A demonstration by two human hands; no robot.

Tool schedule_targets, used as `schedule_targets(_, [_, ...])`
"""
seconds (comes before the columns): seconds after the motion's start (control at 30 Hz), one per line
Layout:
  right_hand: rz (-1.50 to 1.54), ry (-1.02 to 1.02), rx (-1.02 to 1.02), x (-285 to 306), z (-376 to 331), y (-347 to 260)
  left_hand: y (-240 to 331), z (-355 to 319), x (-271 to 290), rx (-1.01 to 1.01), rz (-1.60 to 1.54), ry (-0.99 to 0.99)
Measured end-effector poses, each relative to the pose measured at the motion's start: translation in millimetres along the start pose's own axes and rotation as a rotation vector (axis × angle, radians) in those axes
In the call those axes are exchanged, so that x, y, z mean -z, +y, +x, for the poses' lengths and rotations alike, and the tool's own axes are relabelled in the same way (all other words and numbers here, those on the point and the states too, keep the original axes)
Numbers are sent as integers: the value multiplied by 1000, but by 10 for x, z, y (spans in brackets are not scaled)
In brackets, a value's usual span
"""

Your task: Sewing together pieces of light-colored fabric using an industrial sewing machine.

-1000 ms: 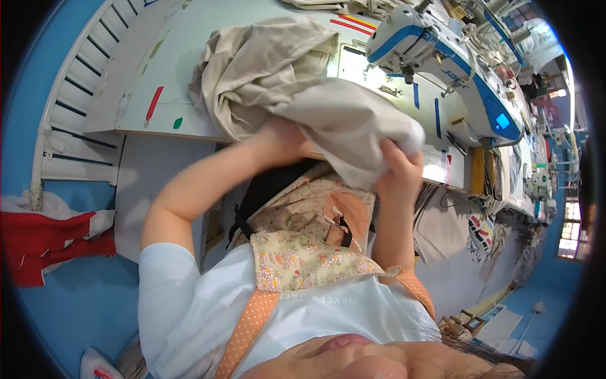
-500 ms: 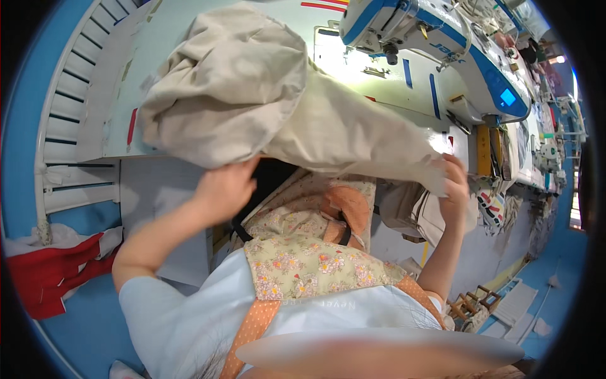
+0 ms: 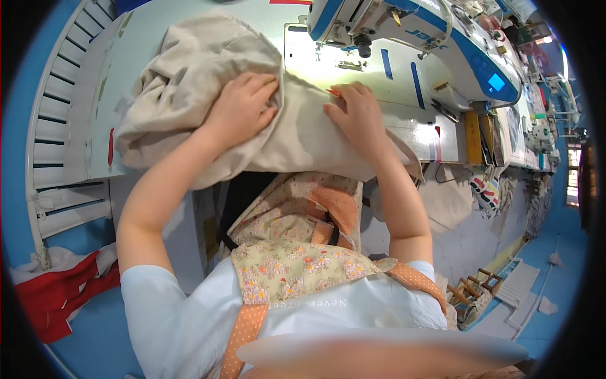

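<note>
A large piece of beige cloth (image 3: 303, 145) lies over the front of the white sewing table. Its left part is a crumpled heap, while the right part is spread flatter. My left hand (image 3: 243, 112) is on the heap, its fingers closed on the folded edge. At the cloth's far edge, my right hand (image 3: 358, 114) pinches with thumb and fingers, beside a small red mark. Just beyond both hands stands a blue-and-white sewing machine (image 3: 435, 47), its lit needle plate area (image 3: 303, 54) uncovered by the cloth.
Small scissors-like snips (image 3: 445, 111) lie right of the machine's bed. Further right is a yellow box-like holder (image 3: 473, 136). More pale cloth (image 3: 445, 202) hangs below the table's right side. A white slatted rack (image 3: 50, 151) and red cloth (image 3: 63, 294) are at the left.
Both hands have moved up onto the cloth from its near edge and right end. The right end has dropped, and the cloth lies flatter. The whole view has shifted slightly.
</note>
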State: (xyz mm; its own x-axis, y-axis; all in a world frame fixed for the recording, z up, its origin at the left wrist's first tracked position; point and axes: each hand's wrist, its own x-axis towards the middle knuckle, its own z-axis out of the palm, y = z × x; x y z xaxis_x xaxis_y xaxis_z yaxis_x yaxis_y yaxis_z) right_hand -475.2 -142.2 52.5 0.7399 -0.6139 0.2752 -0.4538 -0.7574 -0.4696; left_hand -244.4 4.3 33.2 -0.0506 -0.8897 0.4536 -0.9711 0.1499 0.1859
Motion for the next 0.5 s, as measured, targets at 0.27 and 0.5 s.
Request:
schedule_targets(0.27, [145, -216, -32, -120, 432, -205, 31, 56, 256, 119, -8, -211])
schedule_targets(0.5, [405, -281, -243, -104, 463, -137, -73, 228, 286, 120, 10, -412])
